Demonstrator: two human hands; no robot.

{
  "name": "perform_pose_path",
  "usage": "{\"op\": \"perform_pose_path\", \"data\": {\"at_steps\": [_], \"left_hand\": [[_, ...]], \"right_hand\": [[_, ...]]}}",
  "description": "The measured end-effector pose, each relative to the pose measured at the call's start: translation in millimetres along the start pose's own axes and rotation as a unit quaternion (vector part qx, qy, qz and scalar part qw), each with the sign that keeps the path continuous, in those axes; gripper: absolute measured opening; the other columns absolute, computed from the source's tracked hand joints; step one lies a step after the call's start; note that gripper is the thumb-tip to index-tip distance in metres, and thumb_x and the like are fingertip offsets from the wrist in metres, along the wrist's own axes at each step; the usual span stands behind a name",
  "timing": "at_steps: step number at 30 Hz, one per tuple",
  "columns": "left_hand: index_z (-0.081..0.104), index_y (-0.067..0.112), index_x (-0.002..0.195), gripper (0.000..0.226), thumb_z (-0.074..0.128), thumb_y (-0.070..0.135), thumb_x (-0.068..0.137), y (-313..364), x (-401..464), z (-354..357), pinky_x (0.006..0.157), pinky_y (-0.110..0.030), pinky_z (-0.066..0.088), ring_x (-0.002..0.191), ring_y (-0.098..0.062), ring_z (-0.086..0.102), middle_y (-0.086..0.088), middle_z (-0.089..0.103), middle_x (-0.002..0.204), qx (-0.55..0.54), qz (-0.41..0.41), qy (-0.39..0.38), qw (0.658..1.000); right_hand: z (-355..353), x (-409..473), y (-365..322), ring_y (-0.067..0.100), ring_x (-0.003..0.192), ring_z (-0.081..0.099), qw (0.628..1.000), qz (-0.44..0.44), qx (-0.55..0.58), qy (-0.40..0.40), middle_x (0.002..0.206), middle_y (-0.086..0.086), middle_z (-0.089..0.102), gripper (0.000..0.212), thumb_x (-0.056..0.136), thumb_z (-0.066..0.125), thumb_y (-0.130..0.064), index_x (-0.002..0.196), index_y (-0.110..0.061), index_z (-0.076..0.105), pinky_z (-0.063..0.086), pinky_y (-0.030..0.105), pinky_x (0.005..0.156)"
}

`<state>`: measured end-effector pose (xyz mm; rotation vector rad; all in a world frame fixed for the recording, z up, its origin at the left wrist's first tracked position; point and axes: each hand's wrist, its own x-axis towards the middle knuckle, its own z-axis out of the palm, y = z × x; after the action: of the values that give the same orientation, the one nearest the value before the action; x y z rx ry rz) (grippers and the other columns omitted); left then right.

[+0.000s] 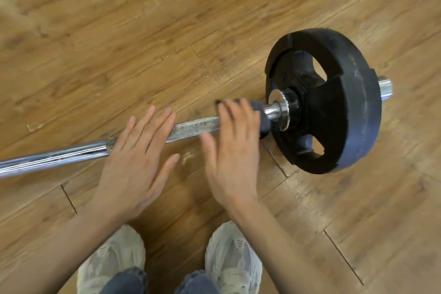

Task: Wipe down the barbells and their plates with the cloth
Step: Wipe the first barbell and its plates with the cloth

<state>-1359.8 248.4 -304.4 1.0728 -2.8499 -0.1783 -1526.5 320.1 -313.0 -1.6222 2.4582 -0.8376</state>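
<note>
This looks like a gym or a home workout room. A chrome barbell (55, 156) with a knurled grip section lies on the floor (119, 43), loaded at 1 end with a black rubber-coated weight plate (343, 107) that has grip cut-outs. The floor is brown wood-look laminate planks, scuffed and lightly dusty in places. The person stands over the bar in pale sneakers (235, 255) and jeans, ordinary clothes rather than work gear.
</note>
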Motion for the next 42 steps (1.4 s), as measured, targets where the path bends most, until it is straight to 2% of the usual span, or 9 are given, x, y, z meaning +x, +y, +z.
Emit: {"op": "perform_pose_path", "data": {"at_steps": [3, 7, 12, 19, 25, 29, 32, 38, 42], "left_hand": [[0.033, 0.002, 0.154, 0.063, 0.022, 0.043, 0.107, 1, 3, -4, 0.127, -0.041, 0.003, 0.153, -0.029, 0.019, -0.012, 0.036, 0.159, -0.014, -0.005, 0.003, 1.0], [0.032, 0.0, 0.154, 0.065, 0.02, 0.044, 0.108, 2, 21, -6, 0.127, -0.039, 0.001, 0.154, -0.028, 0.017, -0.013, 0.032, 0.161, -0.025, -0.035, 0.007, 0.999], [0.031, -0.004, 0.153, 0.068, 0.016, 0.045, 0.109, 6, 25, 0, 0.124, -0.046, 0.015, 0.151, -0.033, 0.025, -0.019, 0.036, 0.158, 0.017, -0.041, -0.004, 0.999], [0.029, -0.004, 0.154, 0.068, 0.018, 0.045, 0.108, 14, 12, 1, 0.125, -0.046, 0.014, 0.152, -0.033, 0.022, -0.018, 0.031, 0.161, 0.022, -0.042, 0.001, 0.999], [0.025, -0.002, 0.156, 0.067, 0.026, 0.043, 0.107, 29, -9, 3, 0.127, -0.041, 0.006, 0.155, -0.03, 0.014, -0.015, 0.025, 0.164, 0.004, -0.044, 0.013, 0.999], [0.024, -0.001, 0.157, 0.068, 0.028, 0.044, 0.105, 38, -23, 2, 0.126, -0.041, 0.007, 0.155, -0.029, 0.013, -0.015, 0.023, 0.165, 0.007, -0.036, 0.009, 0.999], [0.024, -0.001, 0.157, 0.069, 0.032, 0.043, 0.104, 44, -31, 2, 0.126, -0.042, 0.008, 0.155, -0.028, 0.011, -0.015, 0.023, 0.165, 0.009, -0.026, 0.008, 1.0], [0.023, -0.001, 0.157, 0.069, 0.031, 0.043, 0.104, 44, -36, 2, 0.126, -0.041, 0.007, 0.155, -0.028, 0.011, -0.015, 0.022, 0.165, 0.021, -0.025, -0.008, 0.999], [0.025, -0.001, 0.156, 0.066, 0.028, 0.041, 0.105, 41, -28, 3, 0.127, -0.04, 0.006, 0.154, -0.028, 0.015, -0.014, 0.025, 0.164, 0.001, -0.037, -0.002, 0.999]], "right_hand": [[-10, 10, 31, 0.03, 0.142, 0.04, 0.996, -0.077, -0.048, 0.003, 0.142, 0.015, 0.056, 0.062, 0.108, 0.027, -0.046, 0.141, -0.001, 0.053, 0.018, 0.04, 0.125], [-15, 16, 25, 0.033, 0.139, 0.041, 0.998, 0.0, -0.059, 0.018, 0.137, 0.018, 0.057, 0.066, 0.107, 0.025, -0.047, 0.135, 0.004, 0.056, 0.022, 0.046, 0.123], [-18, 23, 25, 0.031, 0.119, 0.056, 0.993, -0.084, -0.083, -0.029, 0.117, 0.013, 0.064, 0.061, 0.108, 0.027, -0.048, 0.122, -0.002, 0.065, 0.026, 0.042, 0.122], [-15, 21, 8, 0.034, 0.097, 0.058, 0.987, -0.045, -0.143, -0.058, 0.089, 0.014, 0.062, 0.075, 0.107, 0.018, -0.051, 0.092, 0.0, 0.071, 0.035, 0.046, 0.113], [-38, 12, 25, 0.03, 0.096, 0.053, 0.971, -0.008, -0.211, -0.111, 0.091, 0.009, 0.06, 0.084, 0.105, -0.001, -0.056, 0.097, -0.008, 0.068, 0.029, 0.044, 0.116], [-38, -13, 15, 0.031, 0.094, 0.056, 0.984, -0.057, -0.129, -0.112, 0.09, 0.01, 0.061, 0.068, 0.107, 0.022, -0.052, 0.095, -0.005, 0.07, 0.036, 0.042, 0.109], [-54, -16, 39, 0.032, 0.094, 0.058, 0.983, -0.028, -0.157, -0.094, 0.092, 0.01, 0.062, 0.07, 0.107, 0.018, -0.053, 0.097, -0.006, 0.068, 0.036, 0.042, 0.111], [-42, -48, 8, 0.029, 0.129, 0.051, 0.99, -0.051, -0.089, -0.101, 0.125, 0.012, 0.064, 0.06, 0.109, 0.026, -0.045, 0.126, -0.003, 0.065, 0.017, 0.043, 0.125], [-41, -40, 44, 0.031, 0.139, 0.041, 0.996, -0.02, -0.09, 0.013, 0.136, 0.016, 0.06, 0.046, 0.109, 0.033, -0.026, 0.132, 0.001, 0.062, 0.014, 0.041, 0.126]]}}
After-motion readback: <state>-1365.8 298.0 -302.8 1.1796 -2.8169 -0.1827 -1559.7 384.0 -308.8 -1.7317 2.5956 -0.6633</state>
